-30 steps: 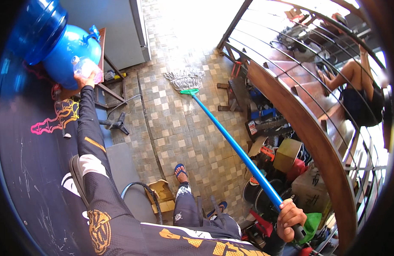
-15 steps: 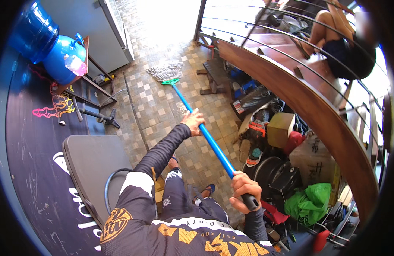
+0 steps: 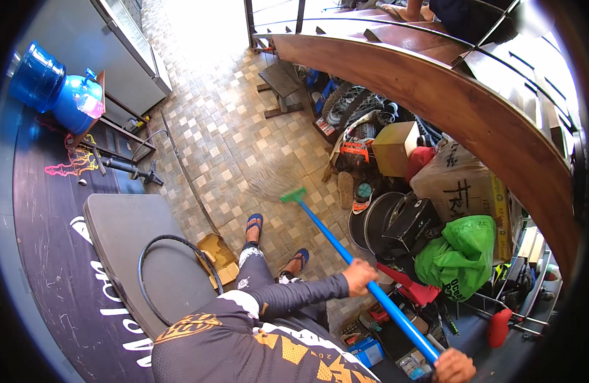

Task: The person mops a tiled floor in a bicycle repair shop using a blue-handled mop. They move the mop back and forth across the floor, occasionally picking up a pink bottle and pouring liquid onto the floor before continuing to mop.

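Across the room spreads the tiled floor (image 3: 208, 137), bordered at right by a curved wooden stair side (image 3: 435, 89). Over the tiles slants the mop (image 3: 332, 239), its strands (image 3: 272, 182) blurred beyond the person's feet. Mopping appears to be mid-stroke; which tiles are done and which remain, I cannot tell. The left hand (image 3: 360, 277) has its fingers wrapped round the handle; the right hand (image 3: 454, 366) grips near its upper end.

Person: dark long-sleeved jersey (image 3: 205, 357), mesh-like weave; white band (image 3: 244, 301) on the left sleeve (image 3: 307, 296); orange emblem (image 3: 191, 325) at the left shoulder; large orange lettering (image 3: 295, 352) across the front. Dark trousers (image 3: 255, 276), white print near the hems. Blue flip-flops (image 3: 302, 254). Left hand (image 3: 360, 277) and right hand (image 3: 454, 366) bare.
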`<state>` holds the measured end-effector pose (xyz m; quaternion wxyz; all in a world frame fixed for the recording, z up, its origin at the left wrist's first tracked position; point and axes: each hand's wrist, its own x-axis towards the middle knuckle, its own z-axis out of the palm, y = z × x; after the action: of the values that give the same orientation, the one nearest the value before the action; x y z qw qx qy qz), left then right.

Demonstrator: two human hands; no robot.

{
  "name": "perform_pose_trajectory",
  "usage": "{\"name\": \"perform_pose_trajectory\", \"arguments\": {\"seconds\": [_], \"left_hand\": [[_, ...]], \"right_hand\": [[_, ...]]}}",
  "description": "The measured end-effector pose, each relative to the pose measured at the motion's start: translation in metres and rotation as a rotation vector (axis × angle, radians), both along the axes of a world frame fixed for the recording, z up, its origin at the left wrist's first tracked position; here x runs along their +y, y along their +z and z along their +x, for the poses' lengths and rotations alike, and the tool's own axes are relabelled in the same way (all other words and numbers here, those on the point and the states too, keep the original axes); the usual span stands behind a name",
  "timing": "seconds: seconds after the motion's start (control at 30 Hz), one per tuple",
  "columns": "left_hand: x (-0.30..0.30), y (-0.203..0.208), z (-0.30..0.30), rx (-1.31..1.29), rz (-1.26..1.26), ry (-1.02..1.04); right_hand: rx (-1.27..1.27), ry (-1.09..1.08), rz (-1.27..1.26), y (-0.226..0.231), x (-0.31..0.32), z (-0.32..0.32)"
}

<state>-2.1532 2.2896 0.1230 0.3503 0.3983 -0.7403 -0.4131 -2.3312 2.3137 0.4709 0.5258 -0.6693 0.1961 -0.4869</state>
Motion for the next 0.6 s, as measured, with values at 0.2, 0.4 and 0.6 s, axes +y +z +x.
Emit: {"name": "perform_pose_trajectory", "arguments": {"seconds": [0.2,0.4,0.6], "left_hand": [[-0.01,0.002,-0.001,-0.179,0.045,-0.233],[-0.099,-0.067,0.087,-0.308,-0.048,-0.286],[-0.141,-0.103,0.118,-0.538,-0.116,-0.146]], "right_hand": [[-0.113,-0.145,0.02,-0.009,0.045,-0.002],[-0.262,-0.574,-0.118,-0.136,0.038,0.071],[-0.166,-0.515,0.061,-0.196,0.02,0.084]]}}
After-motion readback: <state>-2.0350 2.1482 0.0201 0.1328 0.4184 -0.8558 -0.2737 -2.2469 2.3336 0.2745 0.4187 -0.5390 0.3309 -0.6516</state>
